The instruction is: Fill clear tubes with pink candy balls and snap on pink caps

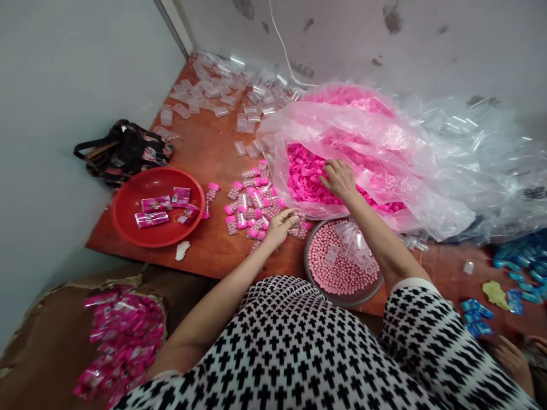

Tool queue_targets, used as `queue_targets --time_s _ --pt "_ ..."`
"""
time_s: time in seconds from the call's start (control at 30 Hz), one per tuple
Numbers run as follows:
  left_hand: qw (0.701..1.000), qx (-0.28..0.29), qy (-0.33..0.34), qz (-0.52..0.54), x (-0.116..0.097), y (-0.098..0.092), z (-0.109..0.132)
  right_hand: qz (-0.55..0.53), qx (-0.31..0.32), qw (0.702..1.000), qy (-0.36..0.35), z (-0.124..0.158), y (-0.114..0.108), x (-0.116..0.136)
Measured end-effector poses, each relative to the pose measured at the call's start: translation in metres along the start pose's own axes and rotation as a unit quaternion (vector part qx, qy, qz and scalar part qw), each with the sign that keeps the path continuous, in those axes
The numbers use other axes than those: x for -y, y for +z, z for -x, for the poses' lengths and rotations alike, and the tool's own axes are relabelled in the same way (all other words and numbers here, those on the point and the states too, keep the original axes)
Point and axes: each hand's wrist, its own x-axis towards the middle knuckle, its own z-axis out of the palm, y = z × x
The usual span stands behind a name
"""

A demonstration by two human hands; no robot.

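Observation:
My left hand [280, 228] is closed, fingertips pinched at a small clear container of pink balls [299, 223]; its hold is partly hidden. Beside it lies a group of similar filled containers with pink caps [256, 208]. My right hand [339, 179] reaches into an open clear bag [273, 136], its fingers bent and slightly apart over the loose pink plastic caps [303, 171]. Below my right forearm stands a round grey basin [306, 262] full of pink balls [331, 267], with several clear empty containers [354, 242] on top.
A red bowl [123, 228] with pink packets stands left, near a dark handbag [128, 148]. Clear containers [209, 88] are scattered at the back. More pink packets [123, 341] fill a box at lower left. Blue packets [476, 316] and another person's hand [513, 359] are at right.

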Motion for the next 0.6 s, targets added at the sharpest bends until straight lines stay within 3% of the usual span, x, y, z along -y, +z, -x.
queue_targets --time_s 0.07,0.13,0.23,0.3,0.37,0.47,0.53,0.6 --pt "1.0 -0.014 0.005 0.008 -0.004 0.003 -0.001 -0.115 -0.075 0.99 0.041 0.009 -0.002 0.004" --pt "1.0 -0.011 0.014 0.003 -0.008 0.008 0.0 -0.274 -0.119 0.947 0.121 0.019 -0.006 0.01" --pt "1.0 0.008 0.026 -0.003 -0.016 0.017 0.003 -0.51 -0.1 0.826 0.22 0.039 -0.018 0.023" --pt "0.999 0.018 0.029 0.001 -0.02 0.024 0.006 -0.613 -0.071 0.75 0.239 0.054 -0.029 0.033" --pt "0.999 0.027 0.032 0.004 -0.022 0.031 0.01 -0.667 -0.055 0.703 0.243 0.069 -0.04 0.043" --pt "0.998 0.043 0.05 -0.017 -0.021 0.039 0.016 -0.672 -0.046 0.701 0.233 0.091 -0.053 0.052" --pt "0.994 0.046 0.076 -0.061 -0.018 0.043 0.018 -0.642 -0.04 0.735 0.216 0.104 -0.06 0.057" --pt "0.985 0.041 0.111 -0.121 -0.014 0.046 0.02 -0.585 -0.04 0.788 0.187 0.114 -0.065 0.063"
